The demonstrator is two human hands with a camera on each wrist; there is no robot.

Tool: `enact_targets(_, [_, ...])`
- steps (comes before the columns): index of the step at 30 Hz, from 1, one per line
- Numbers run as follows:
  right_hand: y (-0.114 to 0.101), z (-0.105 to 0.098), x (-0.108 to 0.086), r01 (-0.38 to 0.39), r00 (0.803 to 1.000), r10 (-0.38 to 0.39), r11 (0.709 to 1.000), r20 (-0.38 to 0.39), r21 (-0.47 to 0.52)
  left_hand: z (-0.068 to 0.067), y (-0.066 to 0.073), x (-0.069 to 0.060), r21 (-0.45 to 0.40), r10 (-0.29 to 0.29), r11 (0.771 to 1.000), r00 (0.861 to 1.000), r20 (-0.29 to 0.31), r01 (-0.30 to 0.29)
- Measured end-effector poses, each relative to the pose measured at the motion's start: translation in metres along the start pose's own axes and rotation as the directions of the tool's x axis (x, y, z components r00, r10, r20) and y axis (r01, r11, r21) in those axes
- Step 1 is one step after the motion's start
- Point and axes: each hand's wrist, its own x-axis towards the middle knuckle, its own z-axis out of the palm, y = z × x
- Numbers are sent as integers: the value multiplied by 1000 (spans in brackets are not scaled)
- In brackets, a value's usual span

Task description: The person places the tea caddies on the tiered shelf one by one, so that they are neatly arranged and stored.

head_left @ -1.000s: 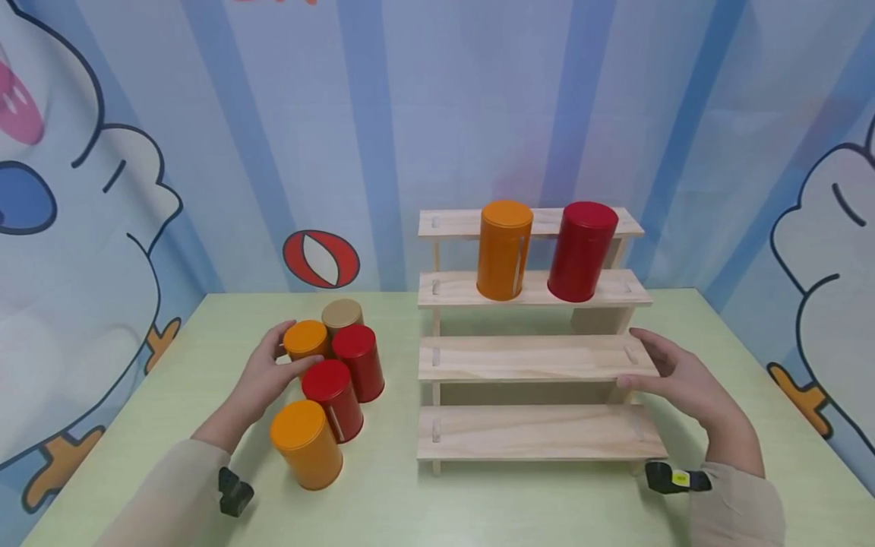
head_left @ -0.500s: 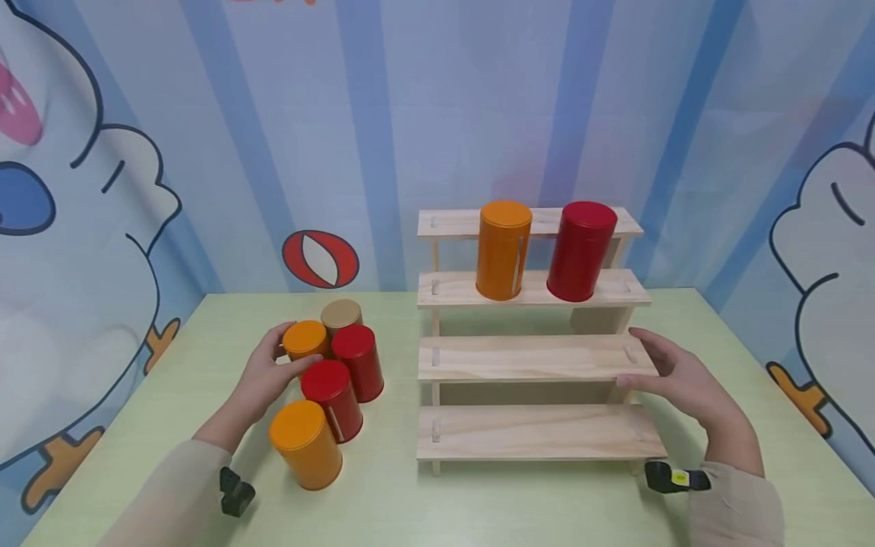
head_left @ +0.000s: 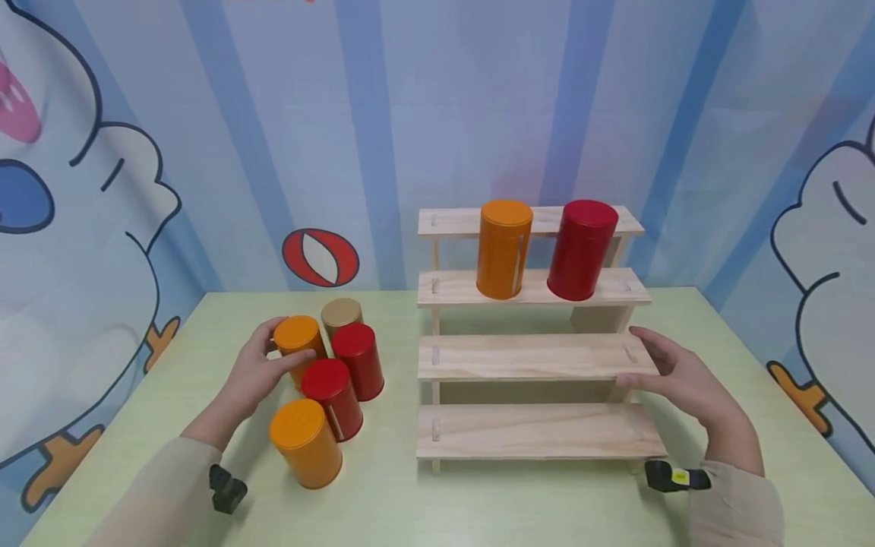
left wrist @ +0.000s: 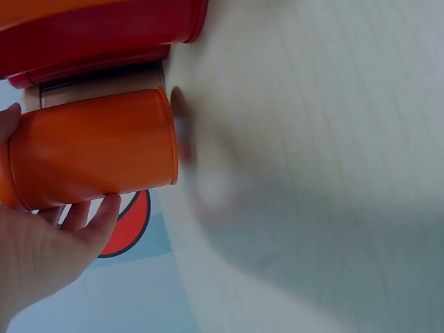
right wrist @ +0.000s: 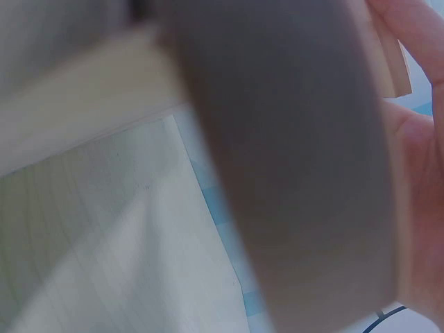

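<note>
In the head view my left hand [head_left: 254, 372] grips an orange canister [head_left: 298, 334], thumb on the near side. The left wrist view has the fingers curled round this canister [left wrist: 97, 147], its base just off the table with a shadow beside it. Close by on the right stand two red canisters [head_left: 357, 361], a tan-lidded canister [head_left: 342, 312] and a second orange canister [head_left: 305, 444]. My right hand [head_left: 683, 380] holds the right end of a tier on the stepped wooden rack [head_left: 533, 357]. A blurred dark shape hides much of the right wrist view.
Higher on the rack stand an orange canister [head_left: 503, 251] and a red canister [head_left: 581, 251], side by side. The pale green table [head_left: 383, 501] reaches back to a blue striped backdrop [head_left: 437, 137] with cartoon figures.
My left hand and the orange canister in it have shifted slightly left and up, away from the neighbouring canisters. The right hand and the rack keep their places.
</note>
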Motion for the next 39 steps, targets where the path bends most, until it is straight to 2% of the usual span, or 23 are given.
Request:
enact_targets(8, [0, 0, -1, -1, 1000, 1, 1000, -2, -2, -16, 15, -5, 56, 6, 998, 999, -34, -4])
enact_targets(15, [0, 0, 0, -1, 1000, 1, 1000, -1, -4, -31, 35, -12, 86, 30, 996, 998, -58, -25])
enact_targets(22, [0, -1, 1, 7, 1000, -7, 1000, -1, 1, -48, 66, -17, 111, 44, 993, 994, -96, -34])
enact_targets(27, [1, 0, 1, 2, 1000, -2, 1000, -1, -2, -58, 90, -20, 119, 49, 992, 994, -93, -38])
enact_targets(32, [3, 0, 2, 12, 1000, -12, 1000, 4, 5, -59, 109, -24, 135, 61, 990, 994, -87, -49])
enact_targets(39, [3, 1, 3, 7, 1000, -7, 1000, 3, 3, -55, 128, -30, 147, 82, 987, 994, -72, -71])
